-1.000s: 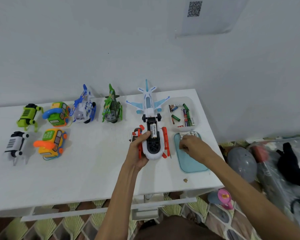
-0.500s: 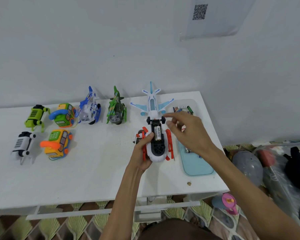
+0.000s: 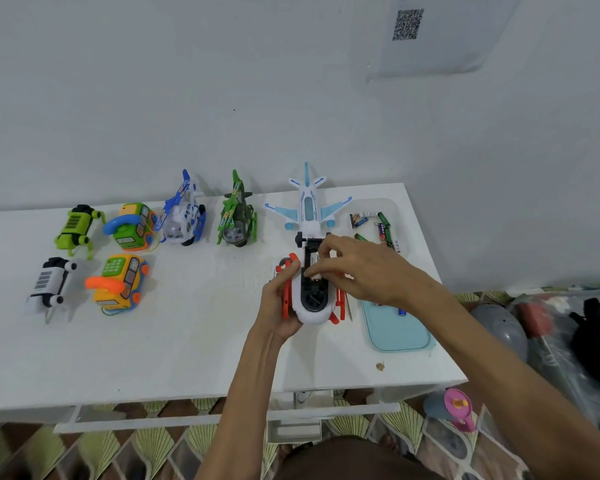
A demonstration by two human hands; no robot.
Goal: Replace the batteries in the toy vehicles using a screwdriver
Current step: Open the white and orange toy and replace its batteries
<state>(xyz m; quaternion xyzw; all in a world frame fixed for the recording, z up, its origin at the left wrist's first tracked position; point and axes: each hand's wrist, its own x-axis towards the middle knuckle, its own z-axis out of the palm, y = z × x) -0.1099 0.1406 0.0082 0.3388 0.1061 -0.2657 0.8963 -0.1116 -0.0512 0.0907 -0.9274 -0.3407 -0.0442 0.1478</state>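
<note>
The right hand (image 3: 371, 268) has come across from the pale blue rectangular tray (image 3: 395, 336) and is now over the open battery bay of the white plastic toy helicopter with orange skids (image 3: 314, 310). Its thumb and forefinger pinch the white-labelled battery (image 3: 314, 259) lying there, probably to seat it. The left hand (image 3: 279, 299) grips the toy's left side and holds it belly-up near the white table's (image 3: 187, 341) front edge, just beside the tray, so the bay faces the person and stays steady.
</note>
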